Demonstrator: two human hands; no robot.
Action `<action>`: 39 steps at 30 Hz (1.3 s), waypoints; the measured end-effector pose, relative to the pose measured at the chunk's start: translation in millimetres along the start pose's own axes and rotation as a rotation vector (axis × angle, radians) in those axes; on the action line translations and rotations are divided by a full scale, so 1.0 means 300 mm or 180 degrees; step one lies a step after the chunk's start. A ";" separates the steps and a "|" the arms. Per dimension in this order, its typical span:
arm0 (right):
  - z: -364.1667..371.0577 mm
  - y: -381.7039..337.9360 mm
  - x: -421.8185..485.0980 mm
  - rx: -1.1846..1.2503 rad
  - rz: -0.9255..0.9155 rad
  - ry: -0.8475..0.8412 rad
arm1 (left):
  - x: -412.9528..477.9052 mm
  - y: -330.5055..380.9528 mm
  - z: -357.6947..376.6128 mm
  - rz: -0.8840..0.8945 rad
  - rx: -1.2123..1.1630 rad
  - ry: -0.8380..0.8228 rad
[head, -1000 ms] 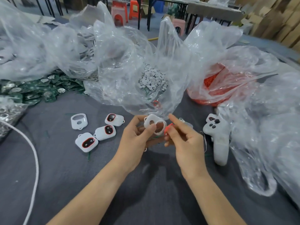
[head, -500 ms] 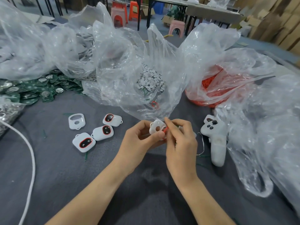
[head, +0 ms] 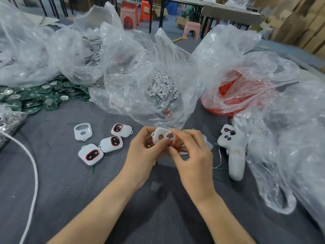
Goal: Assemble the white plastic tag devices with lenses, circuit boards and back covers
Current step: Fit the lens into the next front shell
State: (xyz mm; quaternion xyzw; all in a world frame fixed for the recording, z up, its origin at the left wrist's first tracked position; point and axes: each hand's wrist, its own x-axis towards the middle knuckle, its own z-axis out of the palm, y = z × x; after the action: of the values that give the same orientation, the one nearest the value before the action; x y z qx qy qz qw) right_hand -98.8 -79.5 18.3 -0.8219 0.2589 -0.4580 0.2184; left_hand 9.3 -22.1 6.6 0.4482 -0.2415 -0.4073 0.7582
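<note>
Gripping shell [head: 159, 133] by edges, left hand [head: 146, 152]; pinching red ring [head: 171, 136] at its opening, right hand [head: 193, 155]; judged light, stiff shell, thin bendable ring; best held at rims.

Even, bright overhead light; soft shadows under both forearms on the desk [head: 52, 199]. Glare streaks on the plastic bags [head: 137, 71]. Wide-angle bending at edges; slight softness overall.
</note>
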 end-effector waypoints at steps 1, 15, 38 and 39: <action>-0.002 0.003 0.002 -0.0052 -0.0005 -0.0006 | 0.001 0.000 0.000 -0.0042 -0.0019 -0.0038; -0.013 0.000 0.010 -0.0075 -0.0099 -0.0002 | -0.005 0.027 -0.001 -0.0403 -0.0460 -0.0329; -0.021 0.015 0.016 0.0183 0.0056 -0.0198 | -0.010 0.032 -0.006 -0.0477 -0.0372 -0.0459; -0.022 0.017 0.017 0.0186 0.0063 -0.0216 | -0.010 0.031 -0.007 -0.0473 -0.0346 -0.0464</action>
State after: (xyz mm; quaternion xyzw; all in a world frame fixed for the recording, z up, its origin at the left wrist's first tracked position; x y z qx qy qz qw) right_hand -103.3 -87.3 21.7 -0.8276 0.2461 -0.4350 0.2555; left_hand 12.8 -16.2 13.7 0.3923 -0.2397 -0.5064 0.7295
